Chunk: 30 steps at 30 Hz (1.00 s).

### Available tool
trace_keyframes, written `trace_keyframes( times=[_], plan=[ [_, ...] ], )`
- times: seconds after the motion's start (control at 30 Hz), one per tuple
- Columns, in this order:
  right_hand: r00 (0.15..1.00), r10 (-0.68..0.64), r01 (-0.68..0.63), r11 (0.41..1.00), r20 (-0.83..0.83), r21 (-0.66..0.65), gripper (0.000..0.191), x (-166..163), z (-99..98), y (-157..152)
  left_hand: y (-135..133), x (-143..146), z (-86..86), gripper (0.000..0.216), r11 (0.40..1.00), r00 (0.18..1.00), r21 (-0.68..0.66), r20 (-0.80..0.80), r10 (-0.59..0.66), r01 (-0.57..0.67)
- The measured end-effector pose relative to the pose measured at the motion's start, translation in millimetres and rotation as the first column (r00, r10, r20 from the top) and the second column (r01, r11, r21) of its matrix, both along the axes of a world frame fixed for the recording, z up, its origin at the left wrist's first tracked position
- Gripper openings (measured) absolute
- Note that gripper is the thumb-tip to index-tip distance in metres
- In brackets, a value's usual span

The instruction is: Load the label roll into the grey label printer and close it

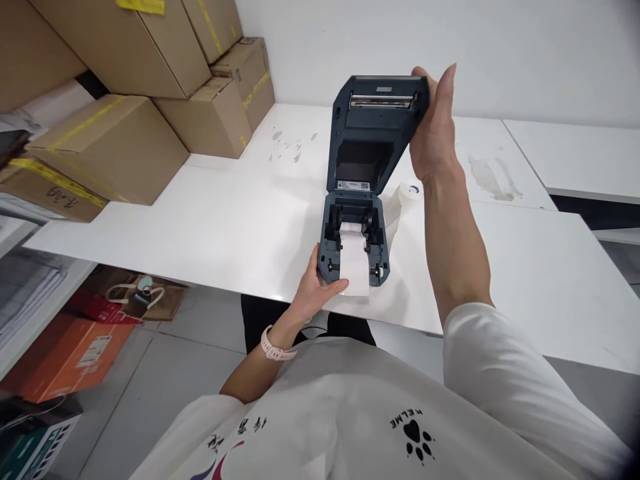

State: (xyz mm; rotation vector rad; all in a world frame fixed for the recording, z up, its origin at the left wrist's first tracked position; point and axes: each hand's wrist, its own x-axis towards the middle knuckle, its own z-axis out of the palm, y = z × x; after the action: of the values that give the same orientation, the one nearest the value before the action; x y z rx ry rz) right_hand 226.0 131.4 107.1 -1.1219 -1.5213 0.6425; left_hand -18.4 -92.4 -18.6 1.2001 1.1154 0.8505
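Note:
A dark blue-grey label printer (pixel 327 237) stands on the white table with its lid (pixel 367 137) raised. A strip of white label paper (pixel 355 260) runs through the base and hangs over its front edge. My left hand (pixel 316 287) is closed around the front left corner of the base, its thumb beside the paper. Up at the lid's top right corner, my right hand (pixel 434 130) holds the edge, the thumb sticking up and most fingers hidden behind the lid. Behind the printer, a white paper roll (pixel 410 192) lies on the table, its strip leading toward the printer's rear.
Cardboard boxes (pixel 113 143) with yellow tape are stacked at the left on the table (pixel 225 220). An orange box (pixel 65 357) and a paper bag (pixel 170 303) stand on the floor below. A white wall (pixel 500 53) rises behind the table.

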Motion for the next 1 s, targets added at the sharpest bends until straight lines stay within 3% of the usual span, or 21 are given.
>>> trace_keyframes(
  times=[0.1, 0.2, 0.27, 0.4, 0.53, 0.77, 0.83, 0.9, 0.97, 1.0],
  plan=[
    [0.993, 0.021, -0.015, 0.999, -0.117, 0.048, 0.074, -10, -1.4, -33, 6, -8, -0.3, 0.107, 0.999, 1.000, -0.045, 0.029, 0.010, -0.009],
    [0.991, 0.032, -0.015, 0.992, -0.133, 0.128, 0.075, -17, -29.2, -101, 16, -15, 2.5, 0.088, 0.995, 0.997, -0.074, 0.029, 0.068, -0.065],
    [1.000, 0.019, -0.018, 0.985, -0.005, 0.170, 0.072, -21, -55.1, -147, 24, -17, 6.8, 0.082, 0.995, 0.995, -0.042, 0.034, 0.091, -0.090],
    [0.952, -0.031, 0.010, 0.998, 0.306, 0.069, 0.043, -36, -99.2, -207, 37, -6, 18.0, 0.083, 0.996, 0.994, -0.010, 0.059, 0.088, -0.088],
    [0.934, -0.107, 0.083, 0.993, 0.341, 0.083, 0.045, -46, -118.0, -218, 41, 9, 26.6, 0.097, 0.999, 0.994, -0.037, 0.103, 0.040, -0.036],
    [0.925, -0.173, 0.132, 0.981, 0.338, 0.143, 0.042, -50, -122.8, -212, 42, 12, 23.9, 0.085, 0.998, 0.992, 0.063, 0.126, 0.018, -0.026],
    [0.921, -0.189, 0.149, 0.979, 0.340, 0.142, 0.037, -51, -122.2, -213, 30, 13, 15.5, 0.082, 0.989, 0.992, 0.097, 0.063, 0.108, -0.114],
    [0.917, -0.206, 0.167, 0.976, 0.342, 0.139, 0.031, -52, -121.2, -214, 8, 16, 4.1, 0.073, 0.939, 0.949, 0.161, -0.035, 0.314, -0.305],
    [0.918, -0.214, 0.176, 0.974, 0.333, 0.141, 0.027, -53, -120.5, -215, -17, 18, -6.9, 0.046, 0.840, 0.847, 0.236, -0.104, 0.522, -0.489],
    [0.921, -0.216, 0.177, 0.973, 0.323, 0.146, 0.026, -53, -120.5, -215, -27, 20, -10.7, 0.033, 0.846, 0.848, 0.212, -0.109, 0.518, -0.490]
  ],
)
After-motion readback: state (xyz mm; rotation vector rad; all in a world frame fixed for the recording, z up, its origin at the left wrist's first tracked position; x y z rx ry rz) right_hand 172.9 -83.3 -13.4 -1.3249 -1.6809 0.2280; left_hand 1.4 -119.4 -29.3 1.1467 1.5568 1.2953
